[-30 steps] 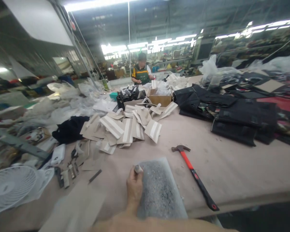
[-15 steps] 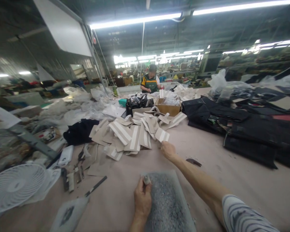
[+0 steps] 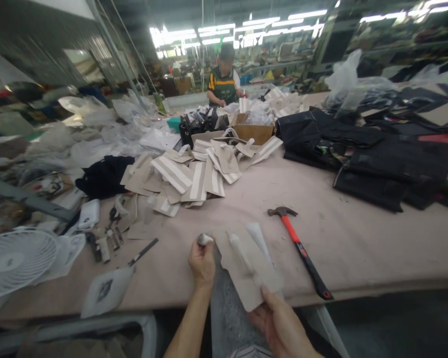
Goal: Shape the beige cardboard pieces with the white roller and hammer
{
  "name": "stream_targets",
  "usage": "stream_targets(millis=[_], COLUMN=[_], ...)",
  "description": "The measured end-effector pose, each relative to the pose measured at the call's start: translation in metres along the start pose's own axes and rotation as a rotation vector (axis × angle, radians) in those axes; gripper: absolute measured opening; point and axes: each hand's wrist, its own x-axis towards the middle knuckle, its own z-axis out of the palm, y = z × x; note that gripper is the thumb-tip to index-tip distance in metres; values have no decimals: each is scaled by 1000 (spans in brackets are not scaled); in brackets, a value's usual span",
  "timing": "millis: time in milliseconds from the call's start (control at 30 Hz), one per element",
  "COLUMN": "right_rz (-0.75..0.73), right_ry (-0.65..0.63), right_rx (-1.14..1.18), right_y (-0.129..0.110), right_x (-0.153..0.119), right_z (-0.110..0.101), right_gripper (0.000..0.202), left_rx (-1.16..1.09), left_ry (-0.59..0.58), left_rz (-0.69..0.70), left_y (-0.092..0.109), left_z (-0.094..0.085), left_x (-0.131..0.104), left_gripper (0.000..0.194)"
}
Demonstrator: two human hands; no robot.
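My left hand (image 3: 202, 263) is closed around a short round metal punch (image 3: 204, 239), its end showing above the fingers. My right hand (image 3: 283, 320) pinches the lower edge of a beige panel (image 3: 237, 271) with a pale raised strip along it. The panel is tilted over a worn, pitted board (image 3: 224, 311) and hides part of it. To the right of the panel, a claw hammer (image 3: 296, 236) with a red and black handle lies on the table. Beyond the hands is a loose heap of beige panels with white stripes (image 3: 197, 179).
Black fabric pieces (image 3: 373, 179) are stacked at the right. On the left are a white fan (image 3: 18, 263), small tools (image 3: 104, 248) and a dark flat strip (image 3: 144, 251). A cardboard box (image 3: 254, 133) stands behind the heap. Across the table works another person (image 3: 224, 84).
My right hand has drawn a beige panel from the heap back over the board. The left hand still holds the punch. The view has tilted down, and the hammer, formerly mostly behind my arm, now shows.
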Motion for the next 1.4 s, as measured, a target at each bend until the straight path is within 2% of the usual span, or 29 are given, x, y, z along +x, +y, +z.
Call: stream_targets(millis=[67, 133, 167, 200, 233, 267, 333, 400, 467, 500, 567, 667, 767, 867, 967, 1033, 1200, 1267, 1300, 1400], right_rz=[268, 488, 540, 524, 438, 281, -161, -625, -938, -1004, -979, -789, -715, -661, -558, -461, -303, -365, -454, -854], right_ry=[-39, -175, -257, -306, -322, -317, -240, -78, 162, 285, 456, 529, 511, 472, 378, 287, 53, 11, 1, -13], right_rx=[-21, -98, -153, -222, -312, -426, -712, -1024, -1328, -1476, -1726, -1889, -1883, -1784, -1408, -1156, -918, -866, -878, -1104], right_y=[25, 34, 31, 26, 17, 5, -24, -57, -87, -99, -118, -131, -135, -141, -151, -157, -158, -156, -156, -155], right_x=[-9, -14, -15, -16, -15, -14, -6, 8, 28, 38, 56, 74, 82, 87, 91, 92, 73, 55, 46, 21], right_z=[-13, -20, -22, -23, -23, -23, -24, -26, -32, -36, -45, -58, -66, -67, -64, -58, -34, -21, -14, 1], right_gripper=[34, 29, 29, 30, 32, 33, 36, 32, 28, 28, 29, 29, 27, 18, 4, 6, 14, 20, 24, 34], left_rx=[6, 20, 23, 21, 15, 8, -17, -36, -37, -30, -6, 24, 60, 102, 123, 136, 197, 222, 233, 249], left_ry=[-57, -128, -147, -152, -155, -165, -213, -299, -387, -420, -457, -466, -475, -471, -482, -499, -603, -647, -661, -678], left_rz=[-9, -7, -2, 7, 18, 28, 44, 56, 63, 64, 61, 61, 62, 64, 69, 77, 128, 154, 169, 223], left_y=[0, 1, 3, 6, 9, 12, 18, 21, 20, 19, 15, 12, 15, 19, 21, 21, 22, 24, 25, 25], left_z=[1, 4, 5, 7, 9, 11, 17, 25, 31, 34, 37, 38, 37, 38, 39, 39, 38, 37, 37, 35], left_x=[4, 9, 11, 14, 17, 19, 21, 22, 22, 21, 21, 20, 19, 18, 19, 20, 25, 27, 27, 27], left_gripper=[34, 35, 36, 36, 37, 37, 37, 38, 35, 33, 29, 28, 29, 29, 26, 23, 20, 19, 18, 18])
